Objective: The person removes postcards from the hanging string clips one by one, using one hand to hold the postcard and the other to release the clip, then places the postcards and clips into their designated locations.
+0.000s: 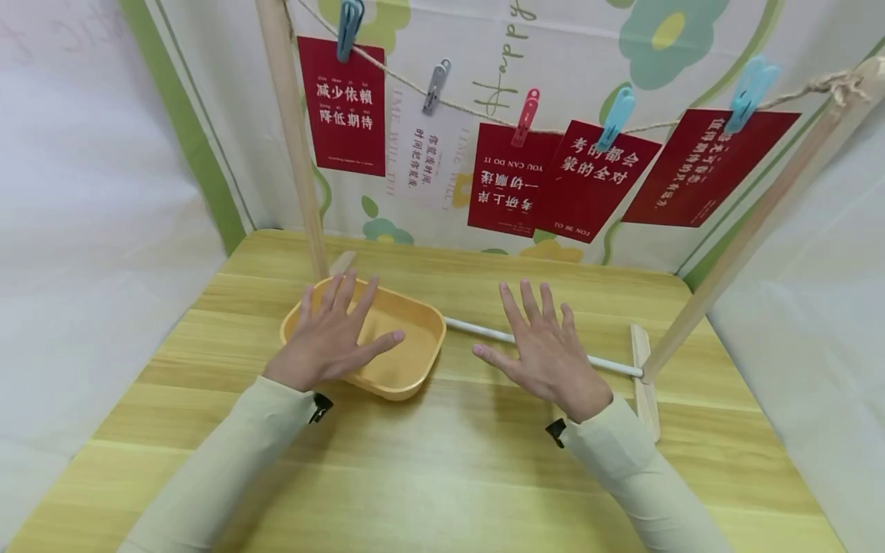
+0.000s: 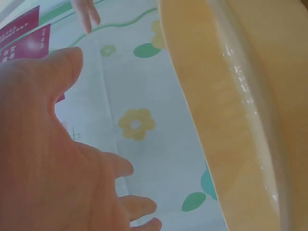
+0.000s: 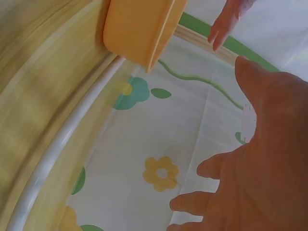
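My left hand [image 1: 328, 334], fingers spread and palm down, is held over the left part of a yellow plastic basin [image 1: 394, 346] and hides some of it. The right hand [image 1: 549, 349] is also spread, above the table in front of a white rod [image 1: 480, 330]. Neither hand holds anything. Behind them a twine line [image 1: 477, 114] carries red cards, among them one at the left [image 1: 346, 107], and a pale card [image 1: 429, 161]. Clothespins grip the cards: a dark blue one [image 1: 349, 31], a grey one [image 1: 437, 86], a pink one [image 1: 525, 117] and light blue ones [image 1: 618, 119].
The twine is tied between a left wooden post [image 1: 293, 138] and a right wooden post [image 1: 760, 223], whose foot [image 1: 646, 384] stands on the wood-grain table [image 1: 415, 476]. The rod runs low between the posts. A flowered cloth [image 1: 553, 46] hangs behind.
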`<control>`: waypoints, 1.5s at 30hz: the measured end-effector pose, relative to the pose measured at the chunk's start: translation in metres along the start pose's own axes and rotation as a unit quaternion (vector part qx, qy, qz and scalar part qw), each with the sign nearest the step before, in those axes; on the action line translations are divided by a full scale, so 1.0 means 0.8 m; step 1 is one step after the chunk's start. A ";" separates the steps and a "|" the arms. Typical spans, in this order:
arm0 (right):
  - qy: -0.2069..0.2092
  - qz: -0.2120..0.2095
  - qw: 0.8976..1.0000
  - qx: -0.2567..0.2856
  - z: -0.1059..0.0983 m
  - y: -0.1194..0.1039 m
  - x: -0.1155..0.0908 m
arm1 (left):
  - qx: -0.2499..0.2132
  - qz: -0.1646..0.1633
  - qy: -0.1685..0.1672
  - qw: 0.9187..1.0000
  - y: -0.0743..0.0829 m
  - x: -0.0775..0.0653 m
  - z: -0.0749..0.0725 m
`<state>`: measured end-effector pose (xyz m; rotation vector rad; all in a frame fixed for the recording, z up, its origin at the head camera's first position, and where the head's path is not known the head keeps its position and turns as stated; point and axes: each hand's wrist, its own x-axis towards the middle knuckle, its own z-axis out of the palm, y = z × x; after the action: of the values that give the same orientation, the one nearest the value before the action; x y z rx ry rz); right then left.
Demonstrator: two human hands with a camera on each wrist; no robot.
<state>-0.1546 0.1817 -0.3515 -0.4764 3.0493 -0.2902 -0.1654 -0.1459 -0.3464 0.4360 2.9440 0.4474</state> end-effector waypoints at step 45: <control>0.191 -0.098 0.922 0.322 -0.027 -0.062 0.078 | -0.079 0.090 0.301 0.946 -0.007 0.018 -0.108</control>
<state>-0.2011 0.1198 -0.3214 -0.7317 2.9655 -1.4890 -0.1950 -0.1700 -0.2673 0.6486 3.4121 0.9902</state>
